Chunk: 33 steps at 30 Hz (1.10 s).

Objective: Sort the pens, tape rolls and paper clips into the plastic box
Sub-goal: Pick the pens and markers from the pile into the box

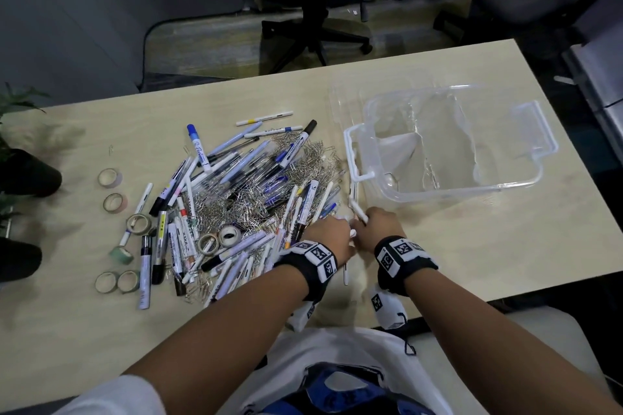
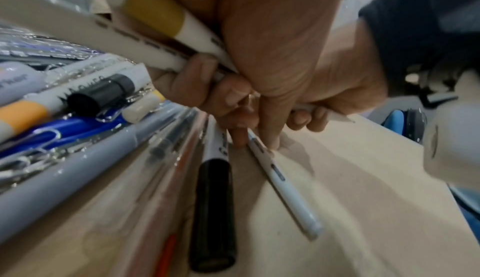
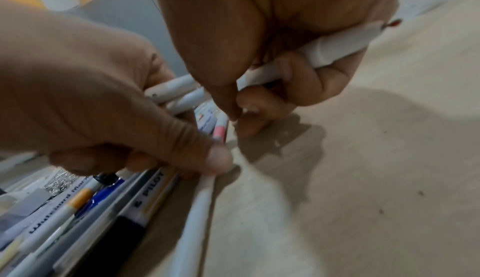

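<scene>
Both hands worked at the near right edge of the pile of pens (image 1: 236, 199), close together above the table (image 1: 472, 246). The left hand (image 1: 328, 237) had its fingers curled around a bundle of pens (image 2: 155, 29), white barrels lying side by side across the palm, one of them with a yellow band; their long axes ran from the hand out over the pile, away from the person. With the thumb and a fingertip of the same hand it also pinched the end of a thin white pen (image 2: 283, 185), which lay flat on the table and pointed back toward the person. Just beside this pen lay a black-capped marker (image 2: 214, 189), almost parallel to it and touching the fingertips. The right hand (image 1: 379, 224) was closed around 1 white pen (image 3: 337, 45); this pen crossed the palm, and its far end stuck out past the knuckles toward the plastic box (image 1: 381, 178). The box stood open on the right side of the table, beyond the right hand and apart from it. Paper clips (image 1: 310, 158) lay mixed in a silver heap under and between the pens. Several tape rolls (image 1: 110, 177) sat on the left side of the table, well apart from both hands.
</scene>
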{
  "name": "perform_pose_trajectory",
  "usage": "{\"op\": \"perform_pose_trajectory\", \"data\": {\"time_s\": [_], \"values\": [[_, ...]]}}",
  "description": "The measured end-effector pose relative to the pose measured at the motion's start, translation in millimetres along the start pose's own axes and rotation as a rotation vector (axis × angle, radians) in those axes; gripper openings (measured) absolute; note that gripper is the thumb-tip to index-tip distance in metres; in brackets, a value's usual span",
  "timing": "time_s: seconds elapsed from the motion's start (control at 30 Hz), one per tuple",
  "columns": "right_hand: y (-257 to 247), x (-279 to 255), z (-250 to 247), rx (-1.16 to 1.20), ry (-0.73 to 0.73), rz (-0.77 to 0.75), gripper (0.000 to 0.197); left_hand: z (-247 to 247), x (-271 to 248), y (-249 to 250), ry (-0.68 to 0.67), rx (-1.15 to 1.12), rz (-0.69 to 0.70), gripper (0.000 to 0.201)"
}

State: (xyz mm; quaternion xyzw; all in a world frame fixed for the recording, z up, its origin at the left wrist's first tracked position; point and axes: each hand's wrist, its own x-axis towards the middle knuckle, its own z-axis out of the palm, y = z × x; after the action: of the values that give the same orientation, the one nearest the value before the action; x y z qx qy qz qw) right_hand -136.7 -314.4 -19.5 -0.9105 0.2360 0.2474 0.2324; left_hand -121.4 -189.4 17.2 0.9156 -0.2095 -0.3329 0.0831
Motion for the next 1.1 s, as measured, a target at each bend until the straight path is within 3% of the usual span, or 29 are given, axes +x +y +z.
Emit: {"op": "perform_pose_trajectory", "data": {"time_s": [0.17, 0.3, 0.43, 0.57, 0.8, 1.1], "values": [[7, -6, -9, -0.069, -0.057, 0.016, 0.027, 4, 0, -2, -0.023, 0.015, -0.030, 0.026], [8, -8, -9, -0.082, -0.026, 0.012, 0.028, 0, -1, -9, -0.034, -0.142, -0.088, 0.026], [-2, -6, -5, -0.152, 0.008, -0.048, 0.036, -6, -8, -31, 0.040, -0.385, -0.115, 0.030], [-16, -7, -3, -0.150, -0.032, -0.021, 0.027, -13, -15, -65, 0.141, -0.498, -0.203, 0.030], [-30, -16, -5, -0.081, -0.028, 0.000, 0.026, -22, -12, -94, 0.153, -0.430, -0.254, 0.026], [-49, -14, -10, 0.042, 0.033, -0.001, 0.019, -23, -4, -75, 0.212, -0.257, -0.177, 0.023]]}}
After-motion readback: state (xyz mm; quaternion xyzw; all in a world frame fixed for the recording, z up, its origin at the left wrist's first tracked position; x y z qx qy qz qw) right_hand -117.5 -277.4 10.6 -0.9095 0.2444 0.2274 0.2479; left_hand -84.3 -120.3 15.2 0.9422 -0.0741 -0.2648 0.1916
